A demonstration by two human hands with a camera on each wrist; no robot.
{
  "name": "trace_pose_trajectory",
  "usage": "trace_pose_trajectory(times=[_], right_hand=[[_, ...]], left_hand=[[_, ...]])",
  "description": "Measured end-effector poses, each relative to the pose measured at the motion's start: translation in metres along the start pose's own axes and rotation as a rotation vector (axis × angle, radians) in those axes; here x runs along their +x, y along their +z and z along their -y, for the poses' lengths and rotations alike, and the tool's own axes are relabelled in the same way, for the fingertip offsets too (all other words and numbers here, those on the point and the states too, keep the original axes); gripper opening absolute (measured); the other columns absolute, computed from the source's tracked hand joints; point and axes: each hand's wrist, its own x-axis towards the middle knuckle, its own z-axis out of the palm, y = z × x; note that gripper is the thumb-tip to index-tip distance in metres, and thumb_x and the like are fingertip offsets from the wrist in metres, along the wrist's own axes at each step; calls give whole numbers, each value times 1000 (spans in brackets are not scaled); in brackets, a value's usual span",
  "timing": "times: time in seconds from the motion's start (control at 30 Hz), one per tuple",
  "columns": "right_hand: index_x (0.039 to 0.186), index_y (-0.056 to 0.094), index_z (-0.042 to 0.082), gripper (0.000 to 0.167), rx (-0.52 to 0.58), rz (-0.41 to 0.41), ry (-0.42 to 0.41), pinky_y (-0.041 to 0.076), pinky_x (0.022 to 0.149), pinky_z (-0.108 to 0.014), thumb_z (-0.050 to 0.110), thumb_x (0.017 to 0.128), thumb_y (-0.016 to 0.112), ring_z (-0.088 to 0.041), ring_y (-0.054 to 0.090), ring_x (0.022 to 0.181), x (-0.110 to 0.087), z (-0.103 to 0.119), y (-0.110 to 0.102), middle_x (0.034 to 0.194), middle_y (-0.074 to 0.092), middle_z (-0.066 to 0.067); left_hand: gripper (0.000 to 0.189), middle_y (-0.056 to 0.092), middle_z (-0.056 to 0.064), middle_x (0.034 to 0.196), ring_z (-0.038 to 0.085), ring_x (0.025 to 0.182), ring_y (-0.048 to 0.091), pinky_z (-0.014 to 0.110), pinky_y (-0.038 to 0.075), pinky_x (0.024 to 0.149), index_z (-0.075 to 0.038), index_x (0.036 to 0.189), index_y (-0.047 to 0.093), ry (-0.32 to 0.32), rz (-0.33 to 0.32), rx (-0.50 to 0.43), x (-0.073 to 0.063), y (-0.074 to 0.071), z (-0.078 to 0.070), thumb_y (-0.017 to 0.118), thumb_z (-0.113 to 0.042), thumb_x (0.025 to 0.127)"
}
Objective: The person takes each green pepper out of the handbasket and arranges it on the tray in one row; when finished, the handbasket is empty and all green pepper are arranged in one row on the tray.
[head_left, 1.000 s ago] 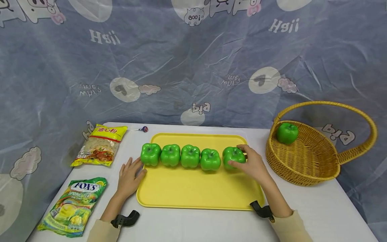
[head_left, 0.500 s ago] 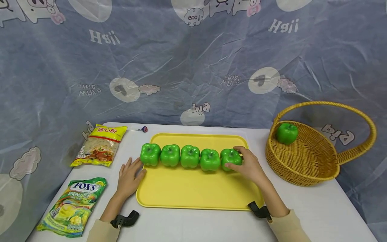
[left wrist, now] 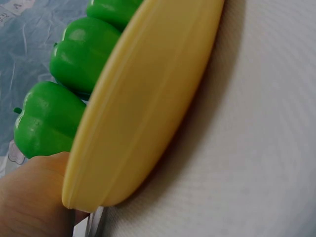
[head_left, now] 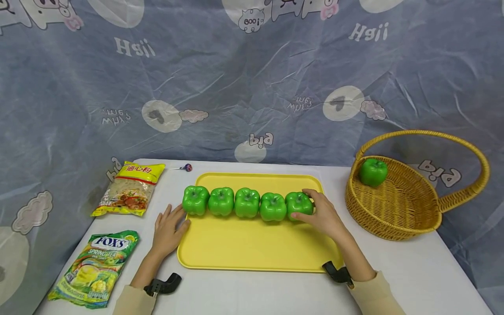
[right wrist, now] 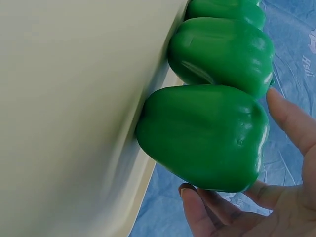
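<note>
Several green bell peppers stand in a row across the yellow tray [head_left: 256, 249], with the leftmost pepper [head_left: 195, 200] at its left rim. My left hand [head_left: 169, 231] rests at that rim, fingers extended and fingertips right at the leftmost pepper. The left wrist view shows part of this hand [left wrist: 34, 192] below the pepper [left wrist: 47, 121], its fingers mostly hidden. My right hand [head_left: 324, 214] has thumb and fingers around the rightmost pepper [head_left: 298, 205], which sits close against its neighbour [head_left: 273, 207]. In the right wrist view, fingers [right wrist: 195, 210] are at this pepper's [right wrist: 202, 138] side.
A wicker basket [head_left: 409, 221] with a tall handle stands right of the tray, holding one green bell pepper [head_left: 373, 172]. On the left lie a yellow food packet [head_left: 130, 188] and a green Fox's candy bag [head_left: 96, 269]. A lollipop [head_left: 187, 167] lies behind the tray.
My right hand has moved slightly left with the rightmost pepper, narrowing the gap to its neighbour; over the last half second it barely moves. My left hand stays in place.
</note>
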Motion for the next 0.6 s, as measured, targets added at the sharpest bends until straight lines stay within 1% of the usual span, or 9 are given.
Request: trace_pose_trajectory(times=[0.2, 0.33, 0.47, 0.6], right_hand=[[147, 38, 6, 91, 1, 10, 2, 47, 93, -57, 48, 78, 79, -42, 52, 119, -2, 1, -4, 140, 46, -25], [149, 36, 8, 92, 10, 16, -5, 48, 93, -58, 50, 78, 78, -45, 51, 124, -6, 2, -10, 144, 42, -24], [150, 34, 9, 91, 17, 24, -17, 48, 92, -59, 51, 80, 76, -47, 47, 126, -11, 3, -22, 146, 40, -23], [150, 33, 7, 89, 20, 12, -27, 48, 93, -61, 46, 83, 75, -50, 48, 124, -16, -1, -41, 146, 39, -26]], left_hand=[[47, 41, 18, 152, 52, 145, 16, 68, 2, 114, -6, 140, 52, -3, 7, 2, 1, -1, 0, 57, -22, 96], [47, 41, 18, 152, 52, 145, 16, 68, 2, 115, -6, 140, 52, -7, 8, 3, 1, -1, -1, 57, -22, 96], [47, 42, 18, 152, 52, 145, 17, 68, 2, 114, -6, 140, 52, -7, 6, 6, 1, -1, -1, 57, -22, 96], [47, 42, 19, 152, 52, 145, 17, 68, 2, 114, -6, 140, 52, -6, 7, 6, 0, -1, -1, 57, -22, 96]])
